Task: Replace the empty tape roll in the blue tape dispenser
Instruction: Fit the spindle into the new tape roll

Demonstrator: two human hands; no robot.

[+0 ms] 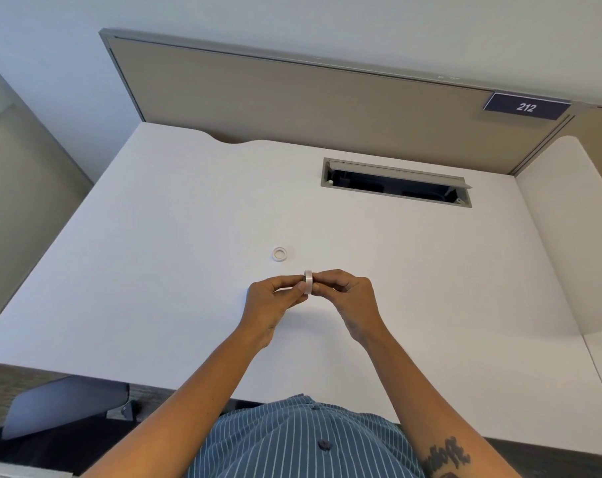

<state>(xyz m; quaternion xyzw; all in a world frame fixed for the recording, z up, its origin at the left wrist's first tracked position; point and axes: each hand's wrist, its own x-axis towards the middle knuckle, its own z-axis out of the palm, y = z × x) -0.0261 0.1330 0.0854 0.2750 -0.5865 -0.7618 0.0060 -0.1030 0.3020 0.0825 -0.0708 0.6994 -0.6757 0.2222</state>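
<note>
A small roll of clear tape [308, 281] stands on edge between my two hands, just above the white desk [154, 270]. My left hand [273, 300] pinches its left side and my right hand [349, 298] pinches its right side with thumb and fingertips. A short way beyond the hands, a small empty tape core [279, 253] lies flat on the desk. No blue tape dispenser shows in the view.
An open cable hatch [396, 182] is cut into the desk at the back right. A beige partition [292, 101] with a "212" sign [526, 106] stands behind the desk. A grey chair part [65, 401] sits below the desk's front edge at left.
</note>
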